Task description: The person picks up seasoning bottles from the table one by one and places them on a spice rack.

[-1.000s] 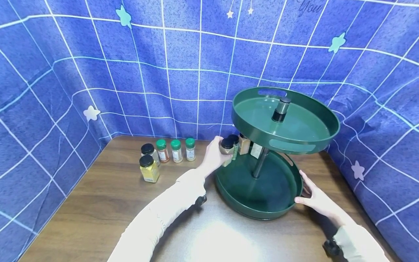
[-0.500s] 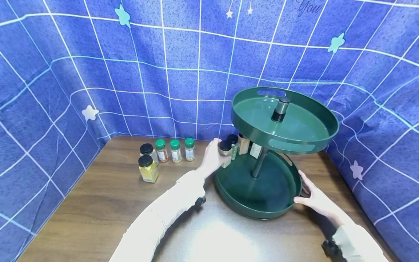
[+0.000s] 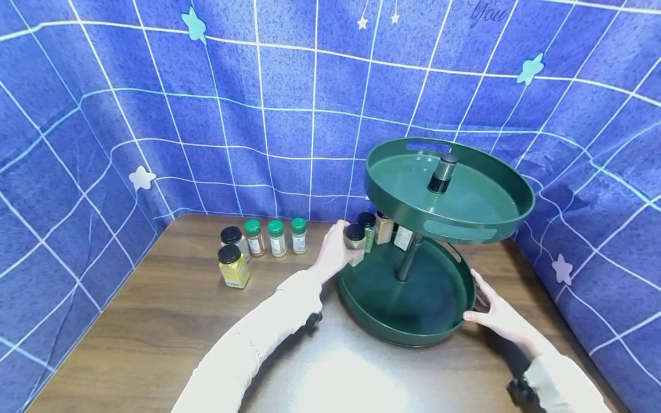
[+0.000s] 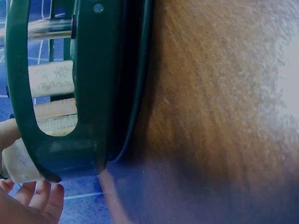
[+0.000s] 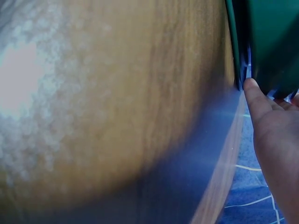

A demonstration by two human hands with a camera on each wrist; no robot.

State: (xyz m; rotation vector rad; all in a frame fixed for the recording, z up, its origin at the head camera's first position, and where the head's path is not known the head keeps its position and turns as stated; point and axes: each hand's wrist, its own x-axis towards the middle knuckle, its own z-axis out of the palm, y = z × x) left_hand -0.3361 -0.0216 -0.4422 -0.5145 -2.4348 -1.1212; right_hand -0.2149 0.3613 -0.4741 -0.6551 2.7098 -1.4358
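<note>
The left hand (image 3: 334, 251) pinches a black-lidded jar (image 3: 355, 244) at the left edge of the lower tray (image 3: 408, 338); whether it is seated, I can't tell. The right hand (image 3: 493, 312) rests spread wide against the tray's far side. This looks like placing, so the next move calls for a level lowering, clear of the green-flecked jar (image 3: 369, 236). Only the left wrist view peers through the tray's side slot (image 4: 74, 126).
</note>
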